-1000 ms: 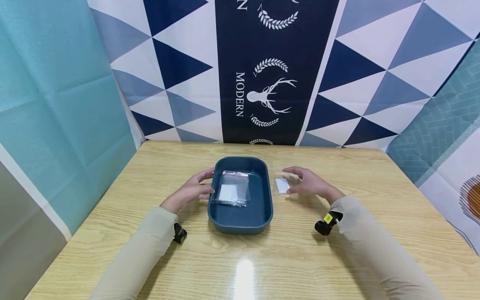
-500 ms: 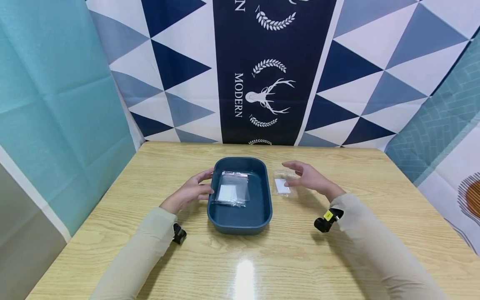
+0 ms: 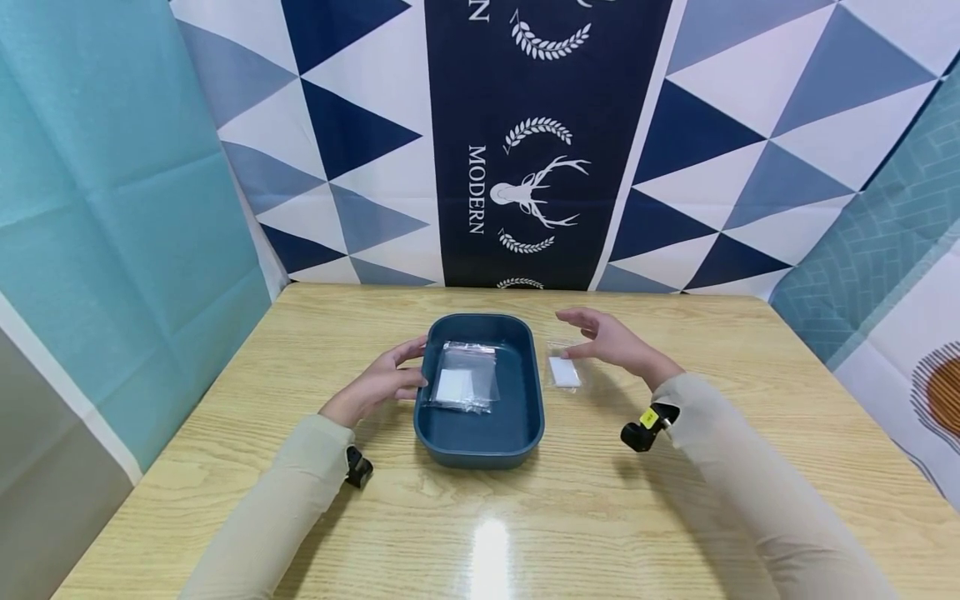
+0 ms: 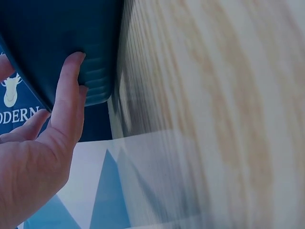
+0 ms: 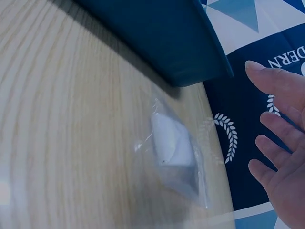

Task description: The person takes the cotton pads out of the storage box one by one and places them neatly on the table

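A dark blue rectangular bin (image 3: 480, 457) stands mid-table. My left hand (image 3: 377, 383) is at its left wall. In the left wrist view that hand's fingers (image 4: 69, 88) lie extended against the bin's outer side. Inside the bin, toward its left, several clear plastic bags (image 3: 467, 379) with a white piece lie stacked. Right of the bin, a small clear bag (image 5: 174, 145) with a white block in it lies flat on the wood. My right hand (image 3: 611, 342) hovers over and beyond this bag, fingers spread, holding nothing.
The pale wood table (image 3: 375, 533) reaches back to a patterned blue and white cloth (image 3: 360, 150). A teal cloth (image 3: 135, 208) hangs along the left side. A small black camera (image 3: 645, 429) sits on the right wrist.
My right hand has let go of the small bag, which now lies on the table, and has risen and moved slightly away toward the back. The left hand and bin have stayed put.
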Demonstrator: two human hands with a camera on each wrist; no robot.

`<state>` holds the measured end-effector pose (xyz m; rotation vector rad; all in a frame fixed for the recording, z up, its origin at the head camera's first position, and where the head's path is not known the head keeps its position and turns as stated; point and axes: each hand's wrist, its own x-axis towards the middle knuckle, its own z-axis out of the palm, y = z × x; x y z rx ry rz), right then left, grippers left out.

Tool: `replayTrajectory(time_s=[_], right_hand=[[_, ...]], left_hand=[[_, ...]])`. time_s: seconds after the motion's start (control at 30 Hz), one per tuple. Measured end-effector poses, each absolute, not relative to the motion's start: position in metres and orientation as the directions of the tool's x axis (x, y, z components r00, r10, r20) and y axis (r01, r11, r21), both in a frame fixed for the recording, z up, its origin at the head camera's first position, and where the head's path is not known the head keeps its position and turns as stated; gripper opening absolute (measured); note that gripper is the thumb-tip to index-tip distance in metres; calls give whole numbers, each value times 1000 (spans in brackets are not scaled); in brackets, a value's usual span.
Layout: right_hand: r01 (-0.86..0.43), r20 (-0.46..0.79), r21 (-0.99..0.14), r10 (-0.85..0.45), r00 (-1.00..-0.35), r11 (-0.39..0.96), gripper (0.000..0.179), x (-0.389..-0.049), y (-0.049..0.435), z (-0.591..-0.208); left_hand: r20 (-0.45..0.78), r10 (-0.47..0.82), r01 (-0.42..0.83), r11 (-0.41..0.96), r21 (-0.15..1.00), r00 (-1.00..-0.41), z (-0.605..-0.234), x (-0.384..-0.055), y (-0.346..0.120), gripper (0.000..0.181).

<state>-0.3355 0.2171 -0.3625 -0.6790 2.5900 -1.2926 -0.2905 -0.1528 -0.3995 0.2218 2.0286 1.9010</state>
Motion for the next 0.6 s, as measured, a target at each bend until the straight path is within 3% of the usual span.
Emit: replayTrajectory(time_s=[0.6], right_hand=[[-335,67,-790,-471,-879,513,66,-346,190,-340]], left_hand=[[-143,349,-113,104,988,-926,-398,-290,-154,72]])
